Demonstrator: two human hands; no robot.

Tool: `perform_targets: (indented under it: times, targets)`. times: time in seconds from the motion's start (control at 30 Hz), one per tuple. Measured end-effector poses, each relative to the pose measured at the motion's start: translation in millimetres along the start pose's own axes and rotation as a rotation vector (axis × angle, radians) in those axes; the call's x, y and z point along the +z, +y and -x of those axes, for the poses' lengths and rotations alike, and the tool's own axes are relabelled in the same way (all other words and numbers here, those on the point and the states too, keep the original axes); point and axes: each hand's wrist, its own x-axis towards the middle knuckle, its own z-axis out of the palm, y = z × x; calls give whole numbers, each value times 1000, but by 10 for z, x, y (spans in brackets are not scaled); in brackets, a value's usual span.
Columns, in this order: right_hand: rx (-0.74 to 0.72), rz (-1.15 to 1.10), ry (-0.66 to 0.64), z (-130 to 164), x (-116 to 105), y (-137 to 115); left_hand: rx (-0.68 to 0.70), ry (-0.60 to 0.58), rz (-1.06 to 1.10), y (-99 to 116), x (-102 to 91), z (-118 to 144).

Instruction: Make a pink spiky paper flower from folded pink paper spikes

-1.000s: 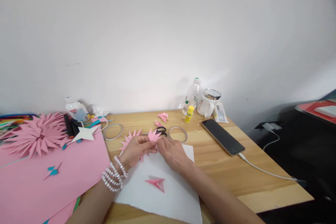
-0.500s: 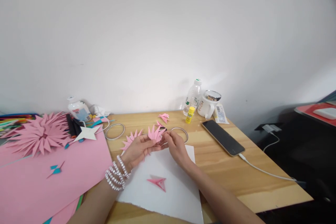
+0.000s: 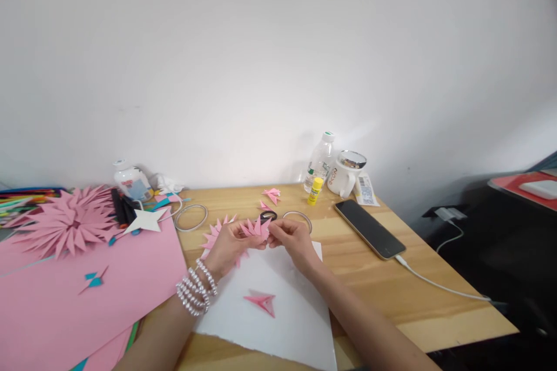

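Note:
A pink folded-paper fan of pointed petals is held above the upper edge of a white sheet. My left hand, with pearl bracelets at the wrist, is closed on its left side. Fingers of my right hand pinch its right end. Behind my left hand lies another pink spiky paper piece, partly hidden. One small pink folded-paper piece rests on the white sheet below my hands. Scissors with a dark handle lie just beyond the fan, mostly covered.
Left are a large pink paper flower, a white paper star and pink sheets. Toward the wall stand a glue stick, a water bottle and a mug. A charging phone lies on the right.
Both hands have lowered slightly, and the fan has come down toward me and tilted. More of the scissors' handle shows behind it. My right fingers now pinch the fan's right end.

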Motion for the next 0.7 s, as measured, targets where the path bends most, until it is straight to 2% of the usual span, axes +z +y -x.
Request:
perform_targets:
  times: [0.07, 0.17, 0.37, 0.47, 0.6, 0.67, 0.7]
  targets:
    - [71, -10, -8, -9, -5, 20, -1, 6, 10, 15, 4, 7]
    - [100, 39, 29, -24, -18, 52, 11, 57, 56, 66, -11, 19]
    - [-116, 98, 193, -87, -130, 0, 89, 214, 219, 149, -66, -1]
    - [-156, 228, 122, -129, -209, -17, 108, 257, 265, 154, -61, -20]
    - [-344, 538, 114, -105, -234, -25, 155, 322, 325, 145, -85, -56]
    - [-355, 615, 6, -42, -202, -45, 210, 398, 385, 151, -124, -76]
    - [-320, 621, -112, -6, -181, -55, 243, 447, 412, 159, -148, -85]
